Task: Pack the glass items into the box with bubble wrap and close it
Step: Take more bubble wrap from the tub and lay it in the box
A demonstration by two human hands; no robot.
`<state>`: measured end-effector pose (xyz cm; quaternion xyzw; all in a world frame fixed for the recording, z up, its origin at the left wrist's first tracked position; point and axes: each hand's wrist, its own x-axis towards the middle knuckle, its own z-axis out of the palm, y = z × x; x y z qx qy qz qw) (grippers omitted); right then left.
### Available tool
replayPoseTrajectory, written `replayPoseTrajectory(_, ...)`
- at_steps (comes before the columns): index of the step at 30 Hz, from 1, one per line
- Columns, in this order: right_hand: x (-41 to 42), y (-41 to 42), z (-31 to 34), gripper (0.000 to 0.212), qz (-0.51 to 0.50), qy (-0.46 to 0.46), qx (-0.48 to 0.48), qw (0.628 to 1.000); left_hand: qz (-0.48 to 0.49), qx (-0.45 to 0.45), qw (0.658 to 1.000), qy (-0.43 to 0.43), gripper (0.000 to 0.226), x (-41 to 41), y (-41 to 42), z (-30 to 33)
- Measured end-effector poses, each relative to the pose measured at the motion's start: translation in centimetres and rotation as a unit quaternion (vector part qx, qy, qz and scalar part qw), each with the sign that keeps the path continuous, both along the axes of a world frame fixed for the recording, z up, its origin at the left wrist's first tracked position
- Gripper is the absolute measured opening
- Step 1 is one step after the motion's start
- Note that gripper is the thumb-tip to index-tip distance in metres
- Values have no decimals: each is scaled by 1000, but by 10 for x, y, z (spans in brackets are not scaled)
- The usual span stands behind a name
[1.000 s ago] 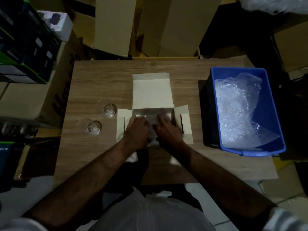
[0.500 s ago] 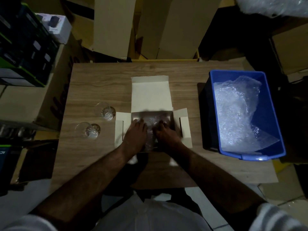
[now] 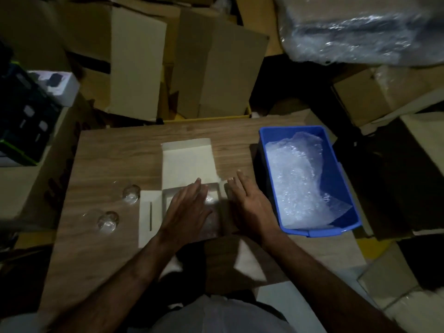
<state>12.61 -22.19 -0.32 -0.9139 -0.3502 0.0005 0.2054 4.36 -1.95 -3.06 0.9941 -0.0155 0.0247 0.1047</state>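
A small white cardboard box (image 3: 187,162) lies open on the wooden table, its lid flap folded back and its left side flap (image 3: 150,212) spread flat. Bubble wrap (image 3: 211,218) lines the inside of the box. My left hand (image 3: 187,210) lies flat over the box with fingers stretched out, holding nothing. My right hand (image 3: 249,207) rests flat over the box's right side flap, fingers apart and pointing away from me. Two clear glass items stand left of the box: one (image 3: 131,193) close to the flap, the other (image 3: 108,221) nearer to me.
A blue plastic bin (image 3: 266,150) holding loose bubble wrap (image 3: 298,181) stands at the table's right end. Stacked cardboard cartons (image 3: 216,68) crowd the far side, and dark boxed goods (image 3: 26,121) sit on the left. More wrapped bundles (image 3: 360,30) lie at the upper right.
Both hands have lifted off the bubble wrap inside the box and flattened out; my right hand slid right onto the side flap. The head camera tilted up, showing more of the cartons behind.
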Motion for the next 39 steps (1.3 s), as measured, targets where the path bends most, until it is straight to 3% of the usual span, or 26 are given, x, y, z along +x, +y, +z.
replayPoseTrajectory(10,25,-121,-2,53,-114,-37,5,993,-34,-74,991,-103,56,70,-131,33)
replayPoseTrajectory(13,40,-151,-11,60,-128,-20,-59,990,-39,-101,993,-49,66,92,-163,28)
replayPoseTrajectory(18,71,-186,-17,88,-78,116,-232,963,-10,-62,997,43,73,114,-189,8)
replayPoseTrajectory(24,109,-191,-33,103,-22,109,-333,936,-2,-17,998,52,75,117,-194,-2)
replayPoseTrajectory(27,113,-186,-42,89,-1,112,-344,932,10,-29,998,57,78,119,-194,0)
replayPoseTrajectory(32,119,-183,-39,44,15,92,-309,947,2,-58,996,73,80,119,-193,0)
replayPoseTrajectory(36,121,-189,-45,33,48,60,-294,953,2,-61,996,65,80,119,-194,1)
replayPoseTrajectory(39,119,-193,-42,29,16,49,-224,973,6,-71,995,68,80,119,-196,1)
